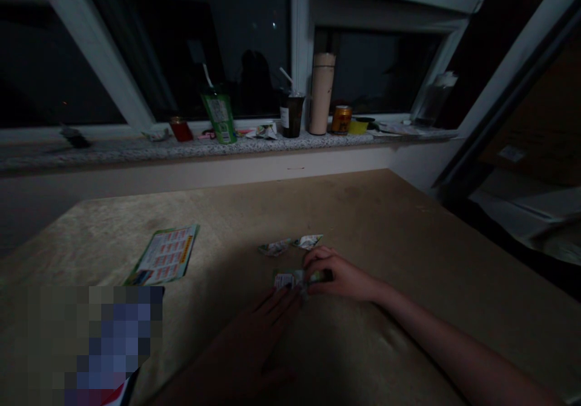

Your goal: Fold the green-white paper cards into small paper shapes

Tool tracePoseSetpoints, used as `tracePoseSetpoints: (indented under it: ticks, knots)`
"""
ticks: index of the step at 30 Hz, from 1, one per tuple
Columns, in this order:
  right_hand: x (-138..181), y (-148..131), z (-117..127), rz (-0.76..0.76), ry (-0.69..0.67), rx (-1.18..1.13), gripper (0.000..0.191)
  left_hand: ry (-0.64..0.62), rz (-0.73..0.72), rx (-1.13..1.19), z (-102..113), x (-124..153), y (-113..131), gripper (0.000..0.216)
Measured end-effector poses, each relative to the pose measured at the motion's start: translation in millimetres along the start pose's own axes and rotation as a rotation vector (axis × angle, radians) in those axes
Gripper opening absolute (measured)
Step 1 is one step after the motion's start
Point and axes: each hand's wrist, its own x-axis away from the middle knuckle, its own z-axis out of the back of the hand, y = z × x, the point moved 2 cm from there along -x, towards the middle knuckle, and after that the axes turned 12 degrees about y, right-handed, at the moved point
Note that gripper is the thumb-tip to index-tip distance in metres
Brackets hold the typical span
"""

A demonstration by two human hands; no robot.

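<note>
A small printed piece of paper [284,279], white and green, lies on the table in front of me. The outstretched fingers of my left hand [261,333] rest flat on its near edge. At its right end, my right hand [338,276] has its thumb and fingers curled together around the paper, partly hiding it. Just beyond are two folded paper pieces: a darker one on the left [275,247] and a paler one on the right [308,241], close to my right fingertips. Dim light blurs the folds.
A printed sheet [170,252] lies to the left on the brown table [363,206], above a pixelated area. Along the granite windowsill stand a red jar [181,129], a green cup with a straw [219,117], a dark cup [291,115], a beige flask [322,94] and an orange can [341,120].
</note>
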Motion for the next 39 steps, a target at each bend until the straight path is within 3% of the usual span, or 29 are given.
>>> tracePoseSetpoints:
  ticks: [4, 11, 16, 39]
  knots:
    - [0.8, -2.6, -7.9, -0.011, 0.067, 0.157, 0.017, 0.034, -0.009, 0.008, -2.8, 1.7, 3.5, 0.087]
    - [0.7, -7.9, -23.3, 0.070, 0.067, 0.431, 0.023, 0.014, 0.040, -0.016, -6.8, 3.7, 0.9, 0.090]
    - [-3.0, -11.9, -28.7, 0.017, 0.074, 0.564, 0.020, 0.033, 0.026, -0.025, -8.8, 3.2, -0.6, 0.094]
    - [-5.6, -11.5, -31.1, -0.056, 0.110, 0.647, 0.022, 0.003, 0.073, -0.028, -5.3, -0.3, 2.1, 0.089]
